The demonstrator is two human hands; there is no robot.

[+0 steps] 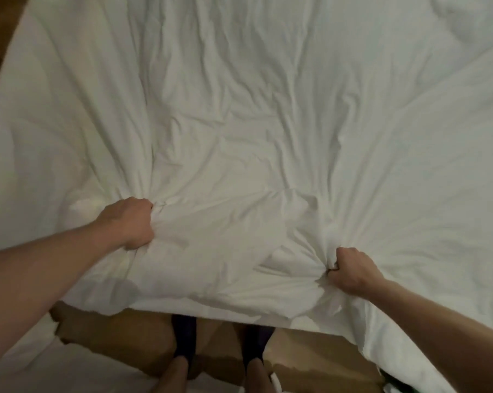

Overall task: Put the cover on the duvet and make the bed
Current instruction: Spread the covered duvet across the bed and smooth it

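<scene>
A white, wrinkled duvet in its cover [239, 123] spreads across the bed and fills most of the view. My left hand [129, 222] is clenched on a bunch of the fabric near the bed's near edge, left of centre. My right hand [353, 270] is clenched on another bunch of fabric further right and a little nearer to me. Creases radiate from both grips. The duvet's near edge [211, 304] hangs over the foot of the bed, just above my feet.
My feet in dark socks [183, 341] stand on a brown wooden floor [310, 355] at the foot of the bed. More white fabric [27, 364] lies on the floor at the lower left. Dark floor [1, 29] shows beyond the bed's left edge.
</scene>
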